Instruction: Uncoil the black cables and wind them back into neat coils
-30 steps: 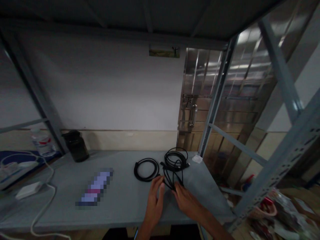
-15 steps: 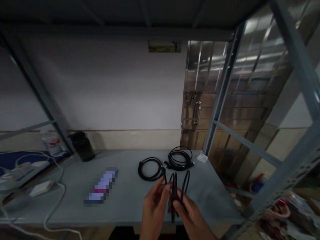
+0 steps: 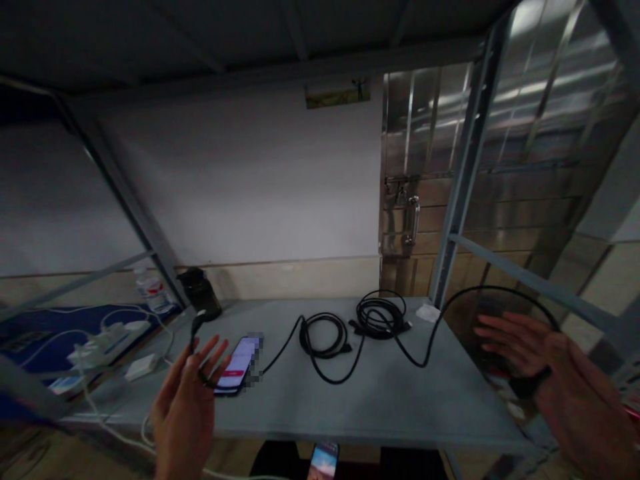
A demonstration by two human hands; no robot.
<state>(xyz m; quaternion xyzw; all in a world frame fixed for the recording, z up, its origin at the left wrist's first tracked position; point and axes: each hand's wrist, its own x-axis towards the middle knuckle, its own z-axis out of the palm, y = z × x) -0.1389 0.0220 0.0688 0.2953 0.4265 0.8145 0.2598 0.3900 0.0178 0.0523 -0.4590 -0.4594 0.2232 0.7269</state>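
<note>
My left hand (image 3: 187, 393) is at the lower left, its thumb and fingers closed on one end of a black cable (image 3: 336, 381), whose plug sticks up above the fingers. The cable sags across the table in loose curves and rises at the right to my right hand (image 3: 530, 353). There its other end passes between thumb and palm, with the plug below the hand and the fingers stretched to the left. Two more black cables lie on the table: a coil (image 3: 324, 355) in the middle and a thicker coil (image 3: 383, 320) behind it to the right.
A phone (image 3: 236, 363) lies on the grey table (image 3: 400, 413) beside my left hand. Behind are a dark jar (image 3: 200, 293), a water bottle (image 3: 151, 292) and a white power strip (image 3: 115, 343). Crumpled paper (image 3: 428, 313) sits at the back right. Metal frame posts flank the table.
My hands have moved far apart, left and right. The cable that was looped between them is now drawn out into a long, loose line. The view has shifted slightly.
</note>
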